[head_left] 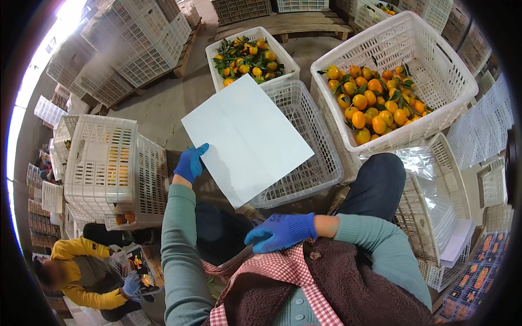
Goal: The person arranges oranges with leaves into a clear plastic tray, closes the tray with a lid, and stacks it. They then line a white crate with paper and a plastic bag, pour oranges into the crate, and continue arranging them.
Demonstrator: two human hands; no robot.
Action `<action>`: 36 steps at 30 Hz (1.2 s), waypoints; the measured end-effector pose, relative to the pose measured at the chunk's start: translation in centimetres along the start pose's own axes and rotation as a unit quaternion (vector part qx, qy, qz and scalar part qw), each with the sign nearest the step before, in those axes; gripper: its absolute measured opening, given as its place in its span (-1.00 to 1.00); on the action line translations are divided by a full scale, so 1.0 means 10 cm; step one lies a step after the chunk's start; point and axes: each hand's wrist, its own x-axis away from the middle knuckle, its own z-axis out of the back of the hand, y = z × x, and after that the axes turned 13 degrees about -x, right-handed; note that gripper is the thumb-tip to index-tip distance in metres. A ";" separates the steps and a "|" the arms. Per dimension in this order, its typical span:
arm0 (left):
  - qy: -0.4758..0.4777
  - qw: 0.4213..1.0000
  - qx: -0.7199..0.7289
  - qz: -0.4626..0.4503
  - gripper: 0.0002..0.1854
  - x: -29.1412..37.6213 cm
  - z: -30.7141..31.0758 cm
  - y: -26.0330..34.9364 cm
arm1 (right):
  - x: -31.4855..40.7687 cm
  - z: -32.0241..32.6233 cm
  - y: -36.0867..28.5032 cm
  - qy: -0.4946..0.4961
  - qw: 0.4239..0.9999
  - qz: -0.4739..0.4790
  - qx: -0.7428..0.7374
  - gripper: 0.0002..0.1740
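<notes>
My left hand (191, 163), in a blue work glove, pinches the left edge of a white rectangular sheet (248, 138) that bears a faint crease. The sheet is tilted over the left part of a plastic crate (337, 173) whose visible inside holds nothing. My right hand (281, 232), gloved too, hangs in front of my chest with fingers slightly curled, near the checked cloth, apart from the sheet. Beyond the sheet, a white crate (292, 77) holds leafy orange citrus fruit (257, 71). At the right, a larger white crate (456, 87) holds more citrus fruit (369, 97), some with leaves.
Stacked crates (102, 163) stand at the left. A co-worker in yellow sleeves (87, 273) sits at the lower left. Clear plastic bags (438, 216) and white sheets (456, 242) lie in a crate by my right knee. A wooden pallet (285, 25) lies at the back.
</notes>
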 end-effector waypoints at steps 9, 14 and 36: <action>-0.024 0.999 -0.037 -0.023 -0.62 -0.02 0.08 0.03 | -0.57 1.88 0.22 0.570 0.789 0.114 0.198 -0.35; 0.038 0.998 -0.030 -0.038 -0.58 0.03 0.08 0.06 | -0.54 2.27 1.11 0.501 0.842 -0.148 -0.133 0.10; 0.063 0.991 0.068 -0.101 -0.71 0.07 -0.08 0.03 | -0.33 2.37 0.27 0.427 0.888 0.028 -0.167 -0.67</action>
